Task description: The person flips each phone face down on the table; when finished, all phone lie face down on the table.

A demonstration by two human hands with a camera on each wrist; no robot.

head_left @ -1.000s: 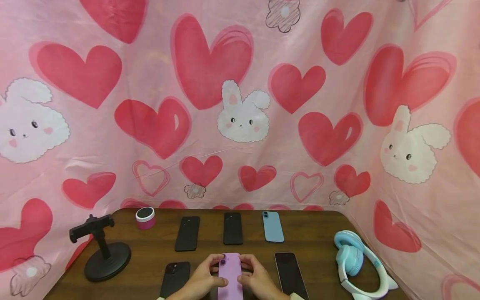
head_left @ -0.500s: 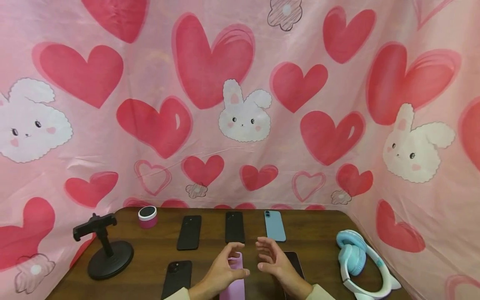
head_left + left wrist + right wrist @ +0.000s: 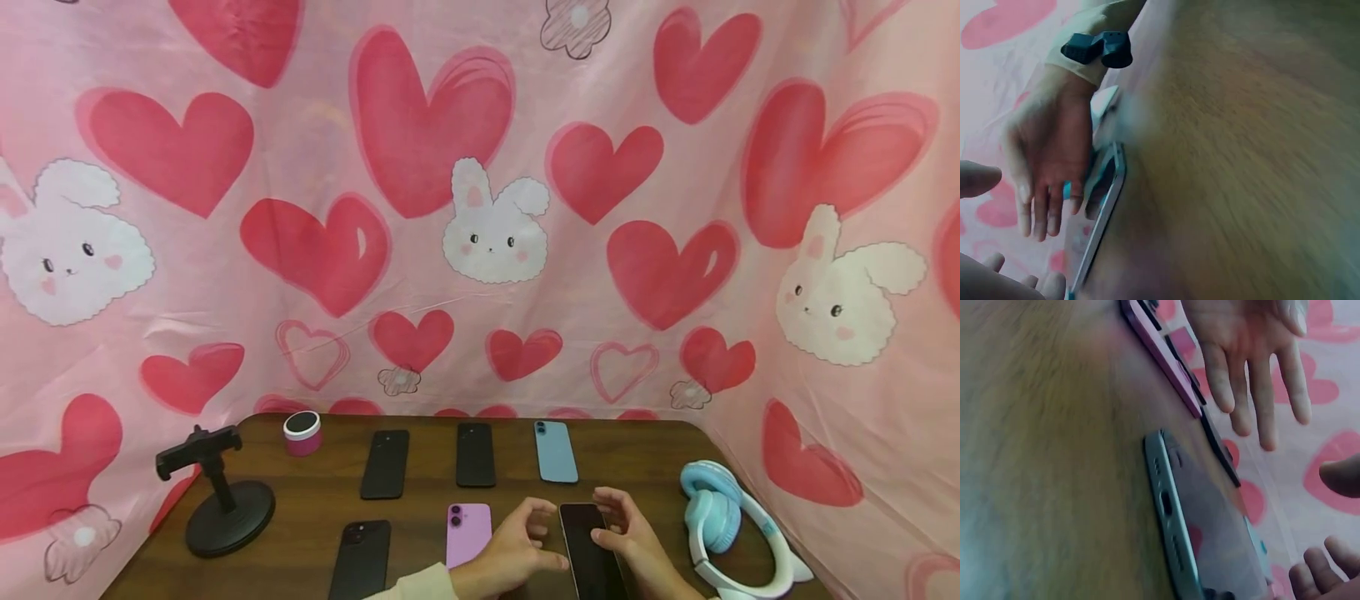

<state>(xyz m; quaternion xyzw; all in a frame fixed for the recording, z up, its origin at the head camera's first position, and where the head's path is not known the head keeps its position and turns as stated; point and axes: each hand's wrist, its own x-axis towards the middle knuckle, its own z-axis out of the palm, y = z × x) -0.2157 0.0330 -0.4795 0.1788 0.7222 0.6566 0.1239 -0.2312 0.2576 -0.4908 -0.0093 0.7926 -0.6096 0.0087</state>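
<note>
A phone lying screen up, dark and light-edged [image 3: 585,542], is between my two hands on the table. On its left side my left hand [image 3: 517,542] has its fingers loosely bent, with the thumb near the phone's edge. My right hand [image 3: 636,537] is at the right side, its thumb over the screen in the head view. Both wrist views show the hands held above the table, apart from the phone [image 3: 1169,506], with relaxed fingers and nothing in them. The lilac phone [image 3: 468,533] lies back up, left of my left hand, its lower part covered by the forearm.
Black phones [image 3: 386,464], [image 3: 476,455], [image 3: 361,558] and a blue phone [image 3: 557,452] lie on the wooden table [image 3: 300,517]. A black phone stand [image 3: 228,517] and small pink-and-white speaker-like cylinder [image 3: 302,434] are left; cat-ear headphones [image 3: 712,521] are right. Patterned cloth [image 3: 480,350] surrounds them.
Both hands have let go of the lilac phone and moved right to either side of the dark-screened phone. The lilac phone stays on the table.
</note>
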